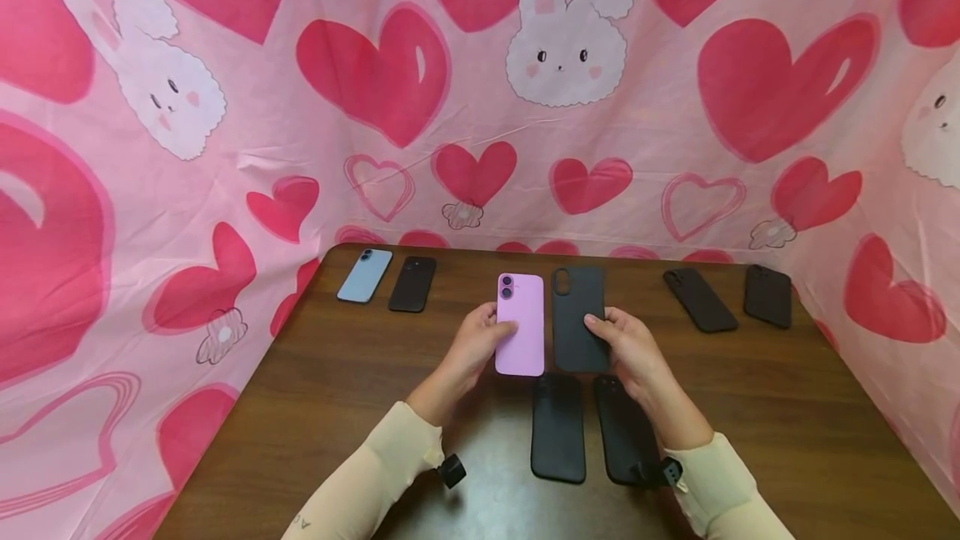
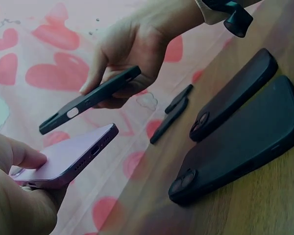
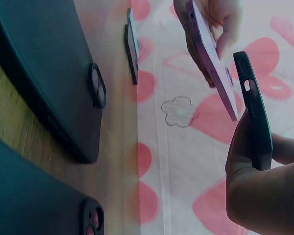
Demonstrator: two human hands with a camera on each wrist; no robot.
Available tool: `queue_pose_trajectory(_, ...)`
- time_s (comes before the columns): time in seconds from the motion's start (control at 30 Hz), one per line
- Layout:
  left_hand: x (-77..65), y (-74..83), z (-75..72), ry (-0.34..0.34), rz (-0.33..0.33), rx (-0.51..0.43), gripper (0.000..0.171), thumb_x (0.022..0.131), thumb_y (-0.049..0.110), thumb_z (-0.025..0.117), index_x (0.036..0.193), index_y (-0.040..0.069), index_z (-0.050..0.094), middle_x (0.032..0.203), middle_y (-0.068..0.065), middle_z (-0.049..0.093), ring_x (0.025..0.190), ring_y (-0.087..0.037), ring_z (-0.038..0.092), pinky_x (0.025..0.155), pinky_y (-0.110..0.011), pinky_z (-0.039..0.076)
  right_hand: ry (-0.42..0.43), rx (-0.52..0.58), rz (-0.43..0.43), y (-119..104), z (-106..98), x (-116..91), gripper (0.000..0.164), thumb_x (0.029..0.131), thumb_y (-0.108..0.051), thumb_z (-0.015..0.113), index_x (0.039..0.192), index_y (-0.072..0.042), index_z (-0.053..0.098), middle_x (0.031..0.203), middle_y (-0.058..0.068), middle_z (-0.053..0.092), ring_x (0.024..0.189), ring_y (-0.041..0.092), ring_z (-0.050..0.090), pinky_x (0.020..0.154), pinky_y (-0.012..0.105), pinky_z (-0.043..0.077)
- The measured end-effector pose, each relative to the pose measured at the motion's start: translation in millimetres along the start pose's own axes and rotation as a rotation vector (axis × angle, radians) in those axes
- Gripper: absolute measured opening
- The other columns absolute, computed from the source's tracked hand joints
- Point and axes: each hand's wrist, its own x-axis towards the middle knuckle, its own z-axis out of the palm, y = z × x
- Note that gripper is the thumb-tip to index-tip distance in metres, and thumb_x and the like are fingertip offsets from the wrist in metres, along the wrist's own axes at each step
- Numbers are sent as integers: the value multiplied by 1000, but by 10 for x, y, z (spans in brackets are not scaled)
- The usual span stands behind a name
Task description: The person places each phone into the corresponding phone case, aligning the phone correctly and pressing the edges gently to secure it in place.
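Observation:
My left hand [image 1: 474,347] grips a pink phone [image 1: 527,342] by its left edge, thumb on the back, twin camera lenses at the top. In my right hand [image 1: 636,350] is a black phone case [image 1: 576,332], pinched at its right edge with the thumb on its back; its camera cutout is at the upper left. Phone and case are held up side by side with a narrow gap between them, which the left wrist view shows too. Below them on the table lie two black phone-shaped pieces [image 1: 558,432] [image 1: 624,427], each with a camera area at its far end.
On the brown wooden table [image 1: 337,415], a light blue phone [image 1: 364,276] and a black phone-shaped piece [image 1: 412,284] lie at the back left. Two more black pieces [image 1: 701,300] [image 1: 768,297] lie back right. A pink heart-patterned cloth [image 1: 480,107] hangs behind and at both sides.

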Motion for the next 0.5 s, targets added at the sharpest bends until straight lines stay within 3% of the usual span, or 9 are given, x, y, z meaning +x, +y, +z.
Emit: queue_pose_trajectory(0.5,-37,16,87,-45,12,-24,41,97,2,60,134,-11,50,122,-26,68,106,-31,70,97,-50,53,-26,48,-24,30,151,-25,7,104,-8,55,97,-7,58,86,-1,76,78,13,74,72,32,61)
